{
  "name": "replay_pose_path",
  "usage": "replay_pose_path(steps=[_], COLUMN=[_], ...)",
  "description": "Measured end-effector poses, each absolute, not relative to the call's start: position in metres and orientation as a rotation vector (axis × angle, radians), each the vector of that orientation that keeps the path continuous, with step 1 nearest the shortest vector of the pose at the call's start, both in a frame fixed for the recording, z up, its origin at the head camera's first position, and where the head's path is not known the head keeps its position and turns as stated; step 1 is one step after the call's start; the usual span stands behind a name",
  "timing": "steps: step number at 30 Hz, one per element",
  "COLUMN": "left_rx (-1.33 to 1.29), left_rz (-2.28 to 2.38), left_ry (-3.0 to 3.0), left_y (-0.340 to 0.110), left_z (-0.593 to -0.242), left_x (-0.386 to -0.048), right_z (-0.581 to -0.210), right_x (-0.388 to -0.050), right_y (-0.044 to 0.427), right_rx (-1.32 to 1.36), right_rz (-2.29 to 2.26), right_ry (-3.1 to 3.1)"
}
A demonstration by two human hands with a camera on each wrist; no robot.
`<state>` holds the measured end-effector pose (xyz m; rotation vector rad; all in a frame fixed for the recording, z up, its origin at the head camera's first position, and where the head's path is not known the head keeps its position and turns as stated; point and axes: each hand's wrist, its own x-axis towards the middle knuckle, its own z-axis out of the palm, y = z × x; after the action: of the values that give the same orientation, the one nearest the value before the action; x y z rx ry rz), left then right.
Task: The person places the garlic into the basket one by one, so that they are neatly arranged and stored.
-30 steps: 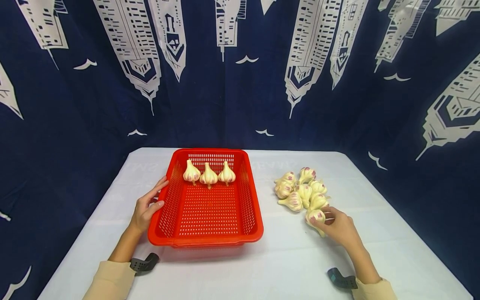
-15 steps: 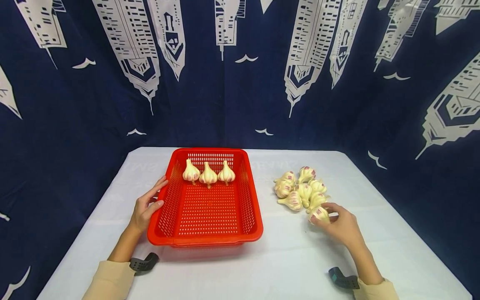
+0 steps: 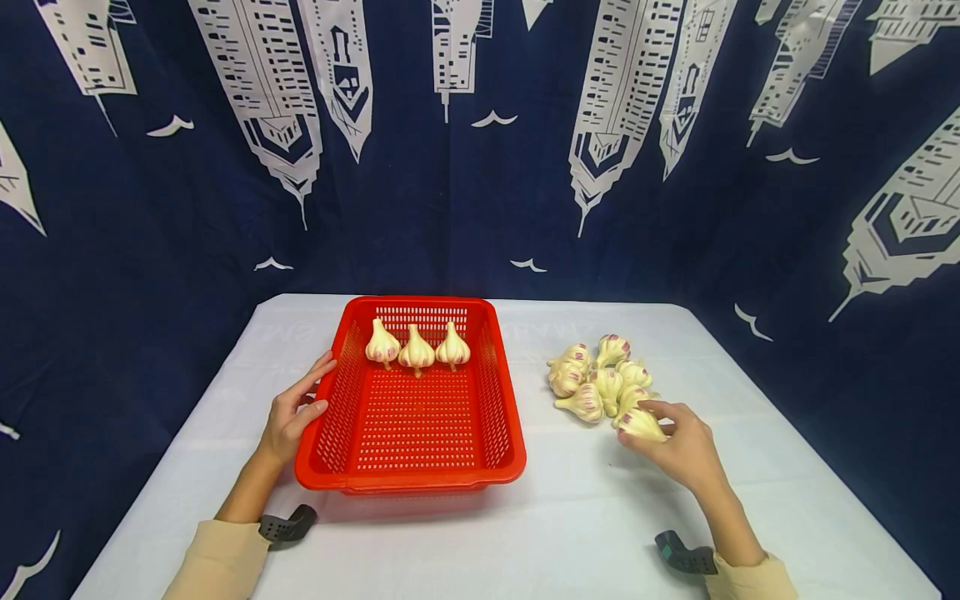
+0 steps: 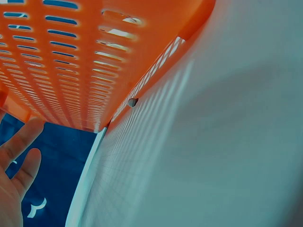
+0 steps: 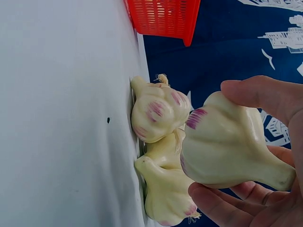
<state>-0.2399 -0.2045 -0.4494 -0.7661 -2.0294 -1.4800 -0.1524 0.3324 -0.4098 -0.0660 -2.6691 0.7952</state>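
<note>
My right hand (image 3: 684,446) pinches a pale garlic bulb (image 3: 641,424) between thumb and fingers, at the near end of a garlic pile (image 3: 583,402). In the right wrist view the held garlic bulb (image 5: 222,142) shows purple streaks, its stem pointing back toward the palm. My left hand (image 3: 288,421) rests against the left side of a red perforated plastic basket (image 3: 408,482), fingers extended along it. Inside, three garlic bulbs (image 3: 416,352) stand side by side near the far wall, stems up. The left wrist view shows the left fingers (image 4: 29,165) close to the basket's outer wall (image 4: 85,71).
A white cloth (image 3: 555,533) covers the table. Behind it hangs a dark blue curtain (image 3: 450,208) with white building prints. Several garlic bulbs lie piled right of the basket, at differing angles. A dark band (image 3: 288,527) is on the left wrist, another dark band (image 3: 684,557) on the right.
The garlic bulb in my right hand has turned: its stem pointed toward the near side and now points right, toward the palm. The left hand and basket have stayed put.
</note>
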Motion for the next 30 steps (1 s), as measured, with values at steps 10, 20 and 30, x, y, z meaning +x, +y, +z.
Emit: replay_pose_path(steps=[10,20,30], left_rx=[-0.763,-0.758,-0.758], left_rz=[-1.472,-1.466,-1.478], left_ry=[-2.036,-2.051,-2.048], left_y=[-0.204,-0.204,-0.204], left_z=[-0.449,-0.449,-0.448], left_x=[-0.239,-0.239,-0.239], right_z=[-0.405,-0.404,-0.403], right_x=[-0.154,-0.156,-0.159], right_y=[0.326,0.320,0.313], right_rx=[0.021,0.040,0.024], right_rz=[0.793,0.757,0.803], right_ry=[-2.671,-2.664,-2.623])
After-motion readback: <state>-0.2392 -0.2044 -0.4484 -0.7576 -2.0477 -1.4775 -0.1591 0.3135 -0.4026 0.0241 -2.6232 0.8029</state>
